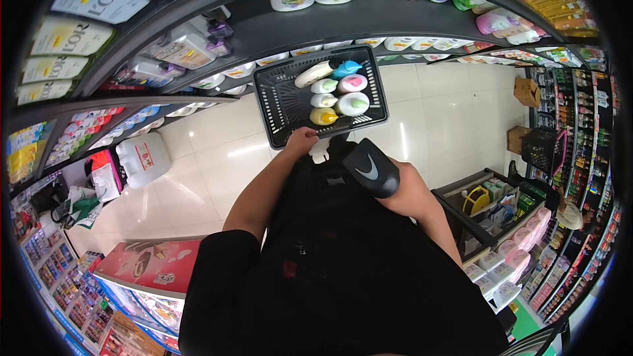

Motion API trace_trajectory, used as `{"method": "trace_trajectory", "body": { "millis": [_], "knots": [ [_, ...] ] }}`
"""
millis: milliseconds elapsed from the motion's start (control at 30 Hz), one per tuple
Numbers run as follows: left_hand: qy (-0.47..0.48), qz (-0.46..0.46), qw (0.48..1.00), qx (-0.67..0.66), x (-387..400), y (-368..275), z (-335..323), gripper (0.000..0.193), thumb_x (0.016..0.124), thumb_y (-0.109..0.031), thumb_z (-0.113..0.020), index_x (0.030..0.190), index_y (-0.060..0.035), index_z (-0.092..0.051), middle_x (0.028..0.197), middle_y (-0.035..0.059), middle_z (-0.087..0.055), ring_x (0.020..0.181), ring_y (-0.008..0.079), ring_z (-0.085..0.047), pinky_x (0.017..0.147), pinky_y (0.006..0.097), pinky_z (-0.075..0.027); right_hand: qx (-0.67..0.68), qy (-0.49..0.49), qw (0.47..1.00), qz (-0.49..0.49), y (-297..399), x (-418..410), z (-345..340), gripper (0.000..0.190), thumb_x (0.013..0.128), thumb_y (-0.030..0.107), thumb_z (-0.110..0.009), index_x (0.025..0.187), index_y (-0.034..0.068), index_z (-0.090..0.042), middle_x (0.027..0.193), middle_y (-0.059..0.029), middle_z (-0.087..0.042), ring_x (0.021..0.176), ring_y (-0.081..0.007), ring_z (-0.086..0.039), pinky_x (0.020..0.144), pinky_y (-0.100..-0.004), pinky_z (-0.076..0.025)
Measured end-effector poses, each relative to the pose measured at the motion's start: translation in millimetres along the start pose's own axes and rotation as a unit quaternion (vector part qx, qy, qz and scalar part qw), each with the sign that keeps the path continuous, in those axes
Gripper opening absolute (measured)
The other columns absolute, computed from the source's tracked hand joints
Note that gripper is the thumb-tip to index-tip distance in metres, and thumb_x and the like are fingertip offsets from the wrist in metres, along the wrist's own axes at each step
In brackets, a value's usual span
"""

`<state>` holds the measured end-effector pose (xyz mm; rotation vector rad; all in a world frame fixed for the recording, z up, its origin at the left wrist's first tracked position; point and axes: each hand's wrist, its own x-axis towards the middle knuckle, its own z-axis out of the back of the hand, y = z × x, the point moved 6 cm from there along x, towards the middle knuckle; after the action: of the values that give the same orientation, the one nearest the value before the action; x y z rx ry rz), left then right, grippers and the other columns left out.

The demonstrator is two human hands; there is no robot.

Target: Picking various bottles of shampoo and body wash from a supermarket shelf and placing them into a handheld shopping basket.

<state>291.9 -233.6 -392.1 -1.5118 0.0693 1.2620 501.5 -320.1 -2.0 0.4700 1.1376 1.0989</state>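
A black plastic shopping basket (277,123) is in front of me, with several pump and squeeze bottles inside. Among them are a yellow-topped bottle (323,117), a white bottle with a green pump (353,104), a pink-topped one (352,83), a blue-capped one (347,69) and a cream bottle (314,74) lying on its side. My left hand (302,141) is closed on the basket's near rim. In my right hand (408,190) is a black bottle (371,168) with a grey curved mark, held close to my body; part of the grip is hidden behind it.
Dark shelves (296,24) of bottles curve across the far side. On the tiled floor (207,168) at left stands a white jug (143,159). A red-topped freezer (153,262) is behind left; a cart (489,202) and cardboard boxes (519,139) are at right. Another person (568,212) is at far right.
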Motion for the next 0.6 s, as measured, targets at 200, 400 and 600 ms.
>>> {"method": "trace_trajectory", "body": {
  "millis": [200, 400, 600],
  "knots": [
    [-0.086, -0.08, 0.979, 0.17, 41, -57, -49, 0.073, 0.083, -0.031, -0.072, 0.15, -0.0203, -0.046, 0.138, 0.0242, -0.055, 0.132, 0.0391, -0.054, 0.108, 0.0473, -0.047, -0.059, 0.003, 0.998, -0.025, -22, -3, 47, 0.038, 0.071, 0.011, -0.076, 0.106, 0.001, -0.064, 0.093, -0.0221, -0.072, 0.092, -0.0441, -0.069, 0.08, -0.0447, -0.055],
    [-0.105, 0.092, 0.922, 0.361, 64, -69, -51, 0.053, 0.089, -0.026, -0.071, 0.139, -0.0219, -0.054, 0.13, 0.0184, -0.06, 0.124, 0.0349, -0.061, 0.1, 0.0485, -0.051, -0.085, 0.01, 0.996, -0.002, -41, 2, 81, 0.038, 0.071, 0.01, -0.075, 0.106, 0.002, -0.064, 0.091, -0.0217, -0.072, 0.091, -0.0444, -0.068, 0.08, -0.0453, -0.055],
    [-0.059, -0.006, 0.903, 0.425, 37, -78, -29, 0.038, 0.091, -0.026, -0.069, 0.125, -0.013, -0.058, 0.123, 0.0158, -0.063, 0.117, 0.0357, -0.064, 0.096, 0.0482, -0.053, -0.065, 0.013, 0.998, 0.009, -50, 5, 98, 0.039, 0.071, 0.011, -0.076, 0.107, 0.002, -0.064, 0.092, -0.0212, -0.072, 0.091, -0.0439, -0.068, 0.08, -0.0454, -0.055]
  ]
}}
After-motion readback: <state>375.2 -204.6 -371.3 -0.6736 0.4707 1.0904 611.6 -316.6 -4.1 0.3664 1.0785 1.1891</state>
